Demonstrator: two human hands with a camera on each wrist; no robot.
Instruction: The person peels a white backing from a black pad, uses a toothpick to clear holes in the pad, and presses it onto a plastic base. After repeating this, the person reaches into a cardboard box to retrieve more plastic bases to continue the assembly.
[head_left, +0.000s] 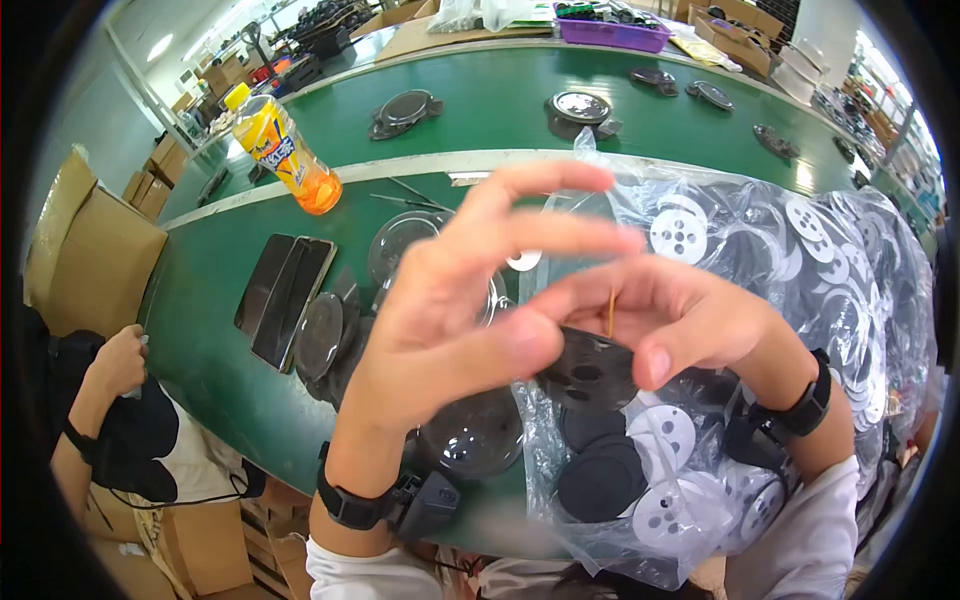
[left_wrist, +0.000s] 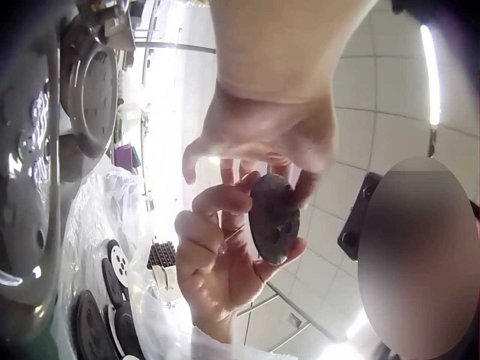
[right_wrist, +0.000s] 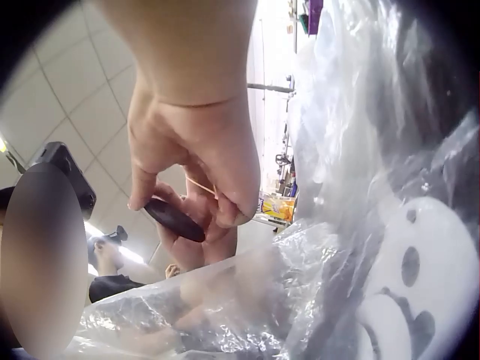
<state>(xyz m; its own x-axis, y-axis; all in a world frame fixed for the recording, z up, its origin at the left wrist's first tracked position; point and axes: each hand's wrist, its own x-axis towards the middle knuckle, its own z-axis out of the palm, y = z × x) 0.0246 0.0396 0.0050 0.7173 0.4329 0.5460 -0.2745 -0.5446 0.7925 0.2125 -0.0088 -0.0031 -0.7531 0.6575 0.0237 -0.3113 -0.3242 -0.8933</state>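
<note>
Both hands hold one dark round disc [head_left: 588,371] with holes, raised above the table. The left hand [head_left: 445,300] pinches its left edge with the thumb, other fingers spread and blurred. The right hand [head_left: 690,315] grips its right edge, and a thin wooden stick [head_left: 611,312] stands out by its fingers. In the left wrist view the disc [left_wrist: 274,219] is tilted between both hands. From the right wrist side, the disc [right_wrist: 174,219] appears nearly edge-on, with the stick [right_wrist: 201,187] beside the right fingers.
A clear plastic bag [head_left: 735,250] holds white discs [head_left: 679,236] at the right; black discs [head_left: 601,478] lie nearer. Clear-covered round parts [head_left: 470,430], phones [head_left: 290,300] and a drink bottle [head_left: 287,150] stand left. Another person's hand [head_left: 122,362] shows at far left.
</note>
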